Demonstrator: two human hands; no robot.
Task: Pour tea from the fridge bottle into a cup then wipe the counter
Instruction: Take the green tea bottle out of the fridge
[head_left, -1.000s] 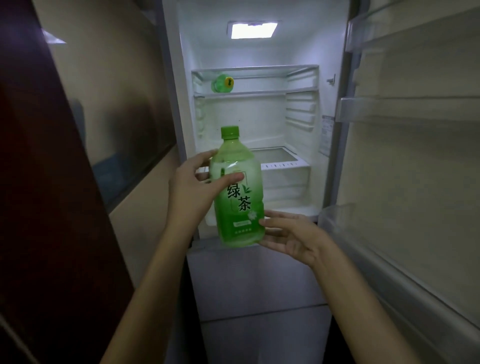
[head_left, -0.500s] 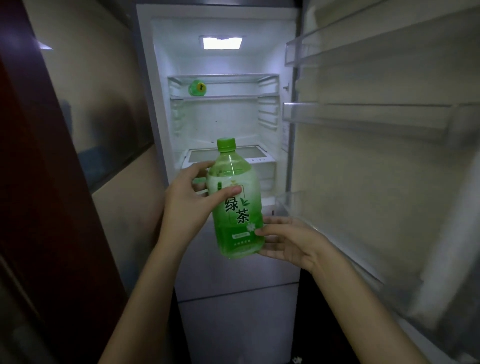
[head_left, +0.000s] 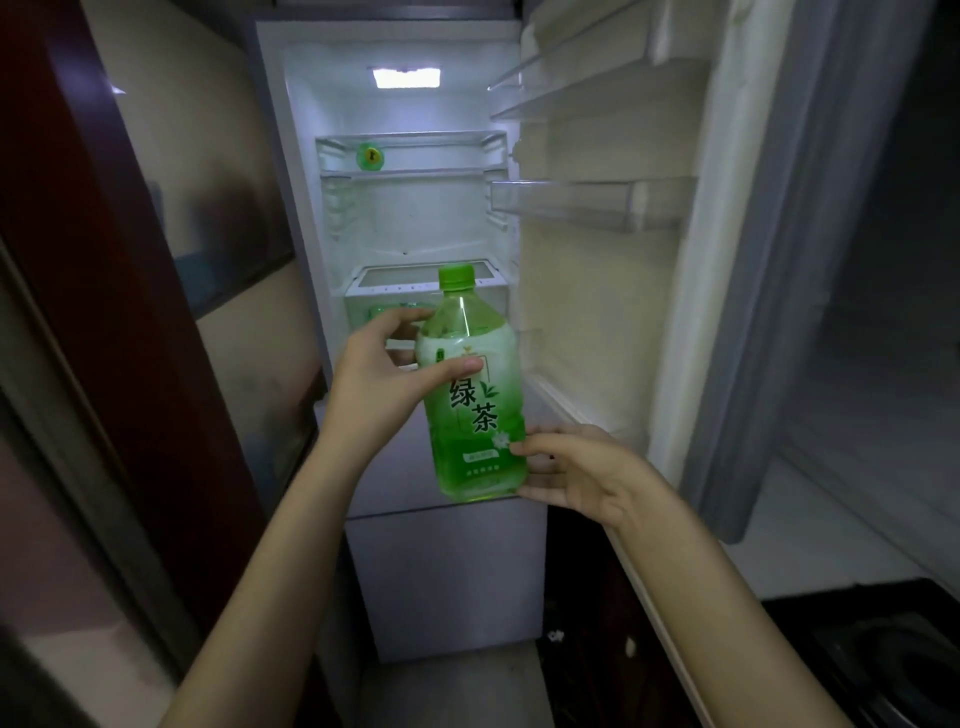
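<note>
You are holding the capped tea bottle (head_left: 475, 415) outside the fridge (head_left: 415, 234) (left hand (head_left: 374, 379) gripping, right hand (head_left: 576, 467) resting flat against its base), with pouring and wiping still to do.

One wide-angle head-worn view looks forward and slightly down into the open fridge (head_left: 415, 223), close; the left hand (head_left: 384, 379) and right hand (head_left: 576, 473) sit near, centre.

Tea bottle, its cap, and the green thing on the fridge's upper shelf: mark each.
tea bottle (head_left: 480, 410): head view, middle of its label.
cap (head_left: 456, 276): head view, its green side.
green thing (head_left: 370, 156): head view, its round front.
</note>
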